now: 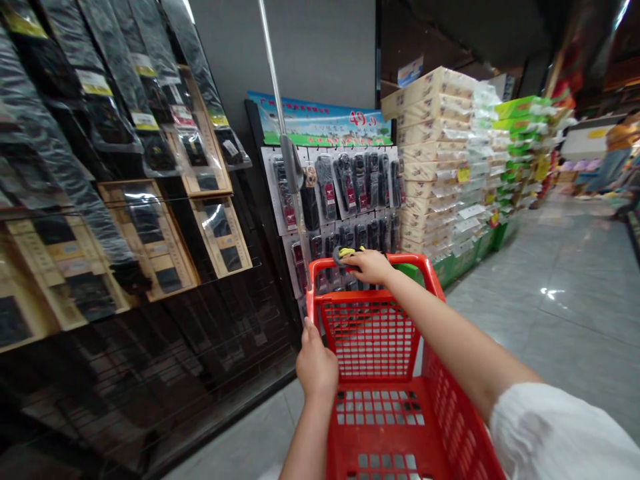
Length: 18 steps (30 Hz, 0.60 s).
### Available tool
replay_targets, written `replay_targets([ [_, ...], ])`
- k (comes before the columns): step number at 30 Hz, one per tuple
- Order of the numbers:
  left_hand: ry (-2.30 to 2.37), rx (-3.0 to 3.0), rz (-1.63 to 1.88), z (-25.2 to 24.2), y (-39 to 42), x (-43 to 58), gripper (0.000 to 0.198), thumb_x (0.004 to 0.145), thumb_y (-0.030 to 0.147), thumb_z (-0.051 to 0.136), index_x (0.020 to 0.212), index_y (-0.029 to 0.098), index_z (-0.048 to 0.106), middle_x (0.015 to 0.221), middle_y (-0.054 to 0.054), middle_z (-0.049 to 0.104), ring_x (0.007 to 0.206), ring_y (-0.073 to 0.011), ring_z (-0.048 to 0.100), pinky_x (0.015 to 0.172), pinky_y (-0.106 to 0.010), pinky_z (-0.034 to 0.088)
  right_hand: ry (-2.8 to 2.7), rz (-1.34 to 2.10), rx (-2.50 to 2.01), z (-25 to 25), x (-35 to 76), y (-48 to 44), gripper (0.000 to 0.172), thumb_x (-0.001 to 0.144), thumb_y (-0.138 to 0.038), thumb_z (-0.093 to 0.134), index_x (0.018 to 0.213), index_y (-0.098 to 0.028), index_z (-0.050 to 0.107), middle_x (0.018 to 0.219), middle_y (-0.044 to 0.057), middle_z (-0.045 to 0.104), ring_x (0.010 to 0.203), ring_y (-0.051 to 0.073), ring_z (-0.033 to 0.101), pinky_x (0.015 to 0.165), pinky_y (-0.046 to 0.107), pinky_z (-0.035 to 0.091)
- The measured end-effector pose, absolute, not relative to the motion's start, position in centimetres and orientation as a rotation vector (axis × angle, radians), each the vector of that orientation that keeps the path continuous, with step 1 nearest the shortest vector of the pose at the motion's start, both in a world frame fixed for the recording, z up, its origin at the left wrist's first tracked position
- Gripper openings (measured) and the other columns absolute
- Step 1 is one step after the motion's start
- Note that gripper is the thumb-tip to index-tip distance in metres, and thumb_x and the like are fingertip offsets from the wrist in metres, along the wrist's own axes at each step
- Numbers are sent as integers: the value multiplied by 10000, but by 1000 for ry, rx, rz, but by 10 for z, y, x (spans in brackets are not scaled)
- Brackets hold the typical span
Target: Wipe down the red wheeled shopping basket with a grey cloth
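A red plastic shopping cart stands in front of me, its slotted basket bare inside. My left hand is closed on the cart's left rim, thumb lying along the upper edge. Stretched across the basket, my right hand rests at the far top rail, its fingers curled around a small grey and yellow item on that rail. What exactly this item is cannot be made out. A metal pole with a grey fitting rises just beyond the cart's left corner.
Racks of packaged belts and wooden-look boxes line the left. Ahead, a display board tops hanging packs. Tall stacks of cartons stand at right centre beside a tiled aisle. A person is far off at right.
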<state>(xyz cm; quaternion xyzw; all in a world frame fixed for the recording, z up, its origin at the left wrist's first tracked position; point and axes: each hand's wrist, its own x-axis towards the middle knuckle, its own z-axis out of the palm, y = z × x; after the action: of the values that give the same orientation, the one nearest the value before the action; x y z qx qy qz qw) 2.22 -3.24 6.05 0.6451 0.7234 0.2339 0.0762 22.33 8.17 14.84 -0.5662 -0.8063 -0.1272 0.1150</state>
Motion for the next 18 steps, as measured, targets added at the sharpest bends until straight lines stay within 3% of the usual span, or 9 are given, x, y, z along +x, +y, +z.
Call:
replay_targets([
  [4, 2151, 1884, 747, 60, -32, 20, 654, 839, 70, 392, 1484, 108, 291, 1455, -143, 453, 1044, -228, 657, 785, -281, 512, -1916, -352, -2063, 141, 239, 78, 492, 930, -529, 346, 1277, -259, 568, 1205, 95, 644, 1060, 265, 610, 884, 382, 457],
  [7, 2136, 1871, 784, 59, -33, 21, 670, 820, 47, 405, 1479, 125, 312, 1450, -128, 462, 1059, -220, 654, 793, -259, 512, -1821, -339, -2161, 140, 233, 87, 445, 950, -449, 316, 1167, -223, 632, 1136, 127, 661, 1044, 273, 619, 861, 388, 463],
  [15, 2128, 1852, 806, 58, -33, 23, 698, 794, 17, 407, 1479, 95, 301, 1469, -147, 428, 1077, -238, 647, 833, -295, 526, -2245, -331, -1904, 154, 176, 126, 329, 886, -242, 434, 1148, -210, 630, 1139, 113, 677, 1019, 235, 643, 846, 324, 475],
  [18, 2144, 1865, 795, 55, -32, 24, 705, 795, 19, 409, 1485, 98, 288, 1463, -155, 434, 1075, -235, 648, 818, -292, 528, -2353, -304, -1782, 154, 149, 132, 426, 805, -189, 541, 1223, -254, 592, 1172, 81, 670, 1058, 231, 627, 879, 310, 460],
])
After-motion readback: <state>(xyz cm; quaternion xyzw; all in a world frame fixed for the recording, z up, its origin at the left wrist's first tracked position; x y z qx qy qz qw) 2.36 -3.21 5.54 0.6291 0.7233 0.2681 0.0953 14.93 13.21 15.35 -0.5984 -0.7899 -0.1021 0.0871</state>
